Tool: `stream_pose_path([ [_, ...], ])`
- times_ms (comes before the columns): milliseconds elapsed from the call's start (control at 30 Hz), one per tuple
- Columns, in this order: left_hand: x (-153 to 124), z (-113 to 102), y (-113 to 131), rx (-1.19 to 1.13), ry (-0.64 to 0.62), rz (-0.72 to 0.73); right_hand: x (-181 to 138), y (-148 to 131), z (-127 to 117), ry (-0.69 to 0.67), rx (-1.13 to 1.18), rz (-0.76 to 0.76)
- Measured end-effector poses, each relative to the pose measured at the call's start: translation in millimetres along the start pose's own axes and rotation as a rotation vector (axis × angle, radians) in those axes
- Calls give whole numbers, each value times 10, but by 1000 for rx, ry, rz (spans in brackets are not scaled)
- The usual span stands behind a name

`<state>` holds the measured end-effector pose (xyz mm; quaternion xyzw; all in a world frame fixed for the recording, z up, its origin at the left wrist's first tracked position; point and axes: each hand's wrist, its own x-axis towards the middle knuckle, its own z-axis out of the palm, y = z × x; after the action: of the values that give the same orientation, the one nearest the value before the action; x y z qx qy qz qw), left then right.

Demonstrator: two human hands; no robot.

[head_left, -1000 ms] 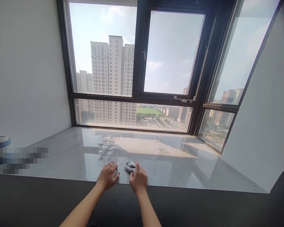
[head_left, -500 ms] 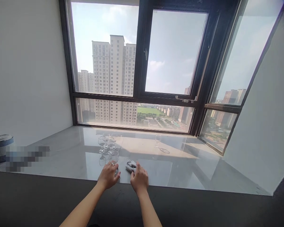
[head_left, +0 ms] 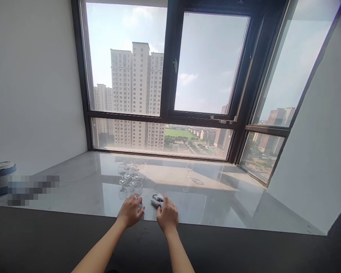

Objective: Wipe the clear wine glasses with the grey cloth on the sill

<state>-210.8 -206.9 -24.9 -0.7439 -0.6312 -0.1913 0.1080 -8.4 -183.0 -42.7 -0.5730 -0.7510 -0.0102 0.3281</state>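
Near the front edge of the glossy stone windowsill, my left hand is closed around the lower part of a clear wine glass, whose bowl rises upright above my fingers. My right hand grips a bunched grey cloth that rests on the sill, a little to the right of that glass. Just behind the held glass stands a small cluster of several stemmed glasses, all upright. A single wine glass stands apart, farther back and to the right in the sunlight, casting a shadow.
A bucket with a blue band stands at the far left of the sill, beside a blurred-out patch. Dark-framed windows rise behind, with a handle on one pane. White walls close in both sides.
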Motion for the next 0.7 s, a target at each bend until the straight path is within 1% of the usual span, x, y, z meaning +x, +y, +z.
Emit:
stream_pose_path([
  [267,-3,0,4,-39,-5,-24,-2,-12,-23,-15,-14,16],
  [433,-3,-16,10,-33,3,-5,-2,4,-3,5,-5,2],
  [700,1,-36,25,-15,-18,-18,1,13,1,-7,5,0],
])
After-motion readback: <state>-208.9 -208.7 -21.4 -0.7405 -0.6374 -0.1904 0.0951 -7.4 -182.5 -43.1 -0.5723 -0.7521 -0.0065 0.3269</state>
